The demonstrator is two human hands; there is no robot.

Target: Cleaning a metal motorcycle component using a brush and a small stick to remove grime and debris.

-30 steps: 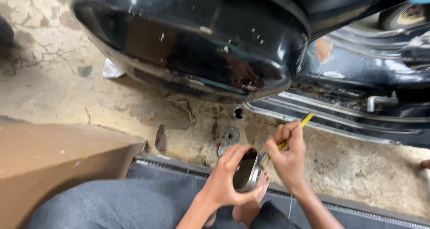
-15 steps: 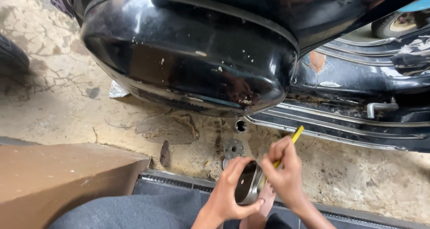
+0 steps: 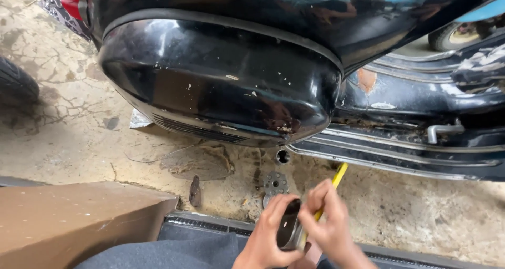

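1. At far left, a dark rubber tyre [image 3: 16, 87] sits on cracked, stained concrete ground [image 3: 68, 137]. Below it lies a flat brown cardboard sheet [image 3: 73, 221].
2. In the centre, the glossy black, chipped side panel of a scooter [image 3: 221, 85] bulges over the ground. Beneath it lie a small round toothed metal disc [image 3: 275, 183] and a short metal tube end [image 3: 282, 156].
3. Low in the centre, the left hand [image 3: 265, 237] has its fingers wrapped and clamped around a small dark cylindrical metal part [image 3: 289, 231], held just above the person's lap.
4. Just to the right, the right hand [image 3: 329, 224] has its fingers pinched together on a thin yellow-handled tool [image 3: 336, 179], whose tip is hidden at the part.
5. At right, the scooter's black ribbed footboard [image 3: 400, 158] runs to the frame edge.
6. Risk, as a judgement: if the tool slips on the smooth metal, it may jab the left palm; a loosened grip could drop the part onto the gritty ground, where it might roll under the scooter.
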